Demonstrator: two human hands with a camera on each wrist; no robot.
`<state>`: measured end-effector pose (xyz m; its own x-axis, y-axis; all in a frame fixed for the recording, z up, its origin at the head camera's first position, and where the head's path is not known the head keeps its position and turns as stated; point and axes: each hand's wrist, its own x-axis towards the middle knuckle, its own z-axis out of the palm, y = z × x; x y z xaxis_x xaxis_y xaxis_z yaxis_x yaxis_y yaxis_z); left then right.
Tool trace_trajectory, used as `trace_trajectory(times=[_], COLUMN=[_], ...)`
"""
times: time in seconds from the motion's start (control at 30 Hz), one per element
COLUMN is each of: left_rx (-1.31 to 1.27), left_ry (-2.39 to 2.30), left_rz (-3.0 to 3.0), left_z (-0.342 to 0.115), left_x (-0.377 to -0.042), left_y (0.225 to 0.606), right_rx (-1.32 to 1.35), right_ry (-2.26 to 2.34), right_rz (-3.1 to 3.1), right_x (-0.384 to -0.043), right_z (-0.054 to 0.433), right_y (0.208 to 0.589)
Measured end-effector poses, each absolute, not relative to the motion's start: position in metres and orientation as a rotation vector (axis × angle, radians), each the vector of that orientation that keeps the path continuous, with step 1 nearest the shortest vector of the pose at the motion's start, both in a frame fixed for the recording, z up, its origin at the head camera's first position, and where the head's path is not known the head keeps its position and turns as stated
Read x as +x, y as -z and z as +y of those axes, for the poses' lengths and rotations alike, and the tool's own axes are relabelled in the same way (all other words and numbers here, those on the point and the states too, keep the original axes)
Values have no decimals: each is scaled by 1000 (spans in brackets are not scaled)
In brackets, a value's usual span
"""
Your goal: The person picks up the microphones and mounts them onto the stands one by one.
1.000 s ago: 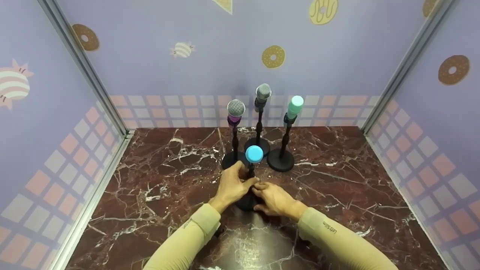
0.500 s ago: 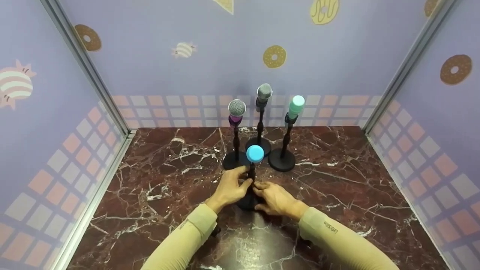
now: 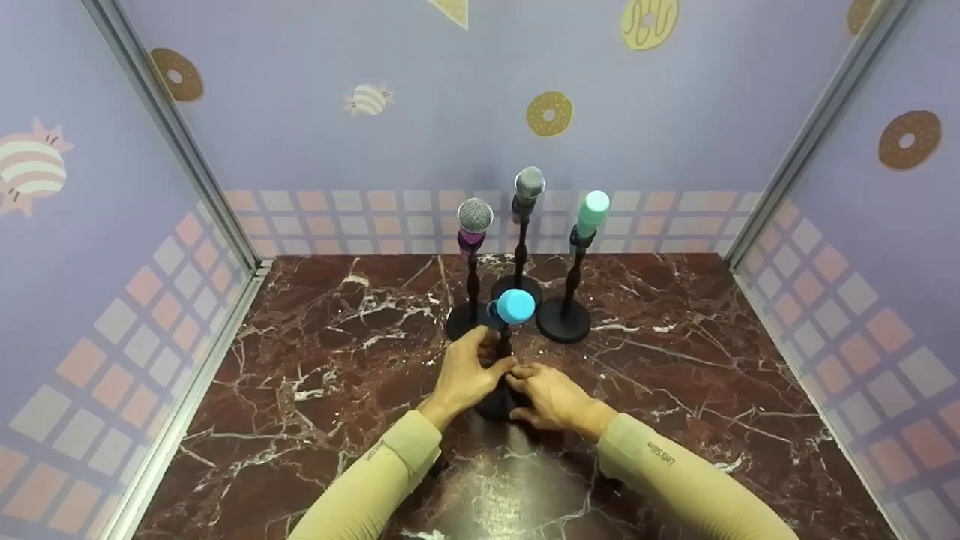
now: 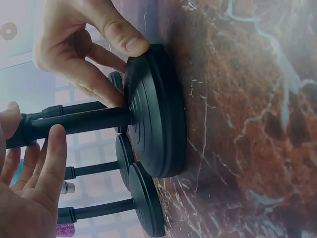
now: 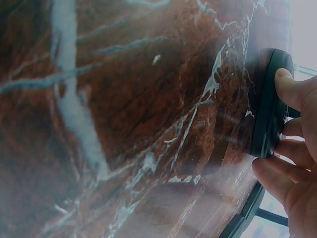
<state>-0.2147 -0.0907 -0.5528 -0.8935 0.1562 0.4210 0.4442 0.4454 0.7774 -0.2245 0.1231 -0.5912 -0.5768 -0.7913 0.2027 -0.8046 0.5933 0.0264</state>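
Note:
A blue-topped microphone sits on a short black stand with a round base, nearest me among several stands. My left hand grips the upper part of the stand's pole, thumb and fingers around its collar in the left wrist view. Low on the right side, my right hand holds the base, thumb on its rim and fingers at its top face near the pole. That base stands on the marble-patterned table. In the right wrist view, the right hand's fingers curl at the base's edge.
Behind stand a purple microphone with a silver head, a silver-headed microphone and a mint-green microphone, each on a black stand. Patterned panels close off the dark red table at the back and both sides.
The blue microphone top has turned slightly to the right, showing a dark part on its left. My left fingers loosened, then closed around the pole again; my right hand stays at the base.

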Motion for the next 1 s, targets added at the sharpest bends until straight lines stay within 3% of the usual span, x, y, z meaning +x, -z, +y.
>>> trace_trajectory(times=[0.33,0.7,1.0], left_rx=[-700,-504,-543], left_ry=[1404,1406,1307], left_rz=[-2411,-2412,-2322], left_z=[-93,-88,-92], left_x=[-214,-215,-213], left_y=[555,552,548], right_rx=[1325,1294,1269], right_ry=[-140,-159,-277], right_rz=[-2650,-2675,-2726], right_x=[-225,-222,-219], right_z=[123,122,123], right_y=[591,592,595])
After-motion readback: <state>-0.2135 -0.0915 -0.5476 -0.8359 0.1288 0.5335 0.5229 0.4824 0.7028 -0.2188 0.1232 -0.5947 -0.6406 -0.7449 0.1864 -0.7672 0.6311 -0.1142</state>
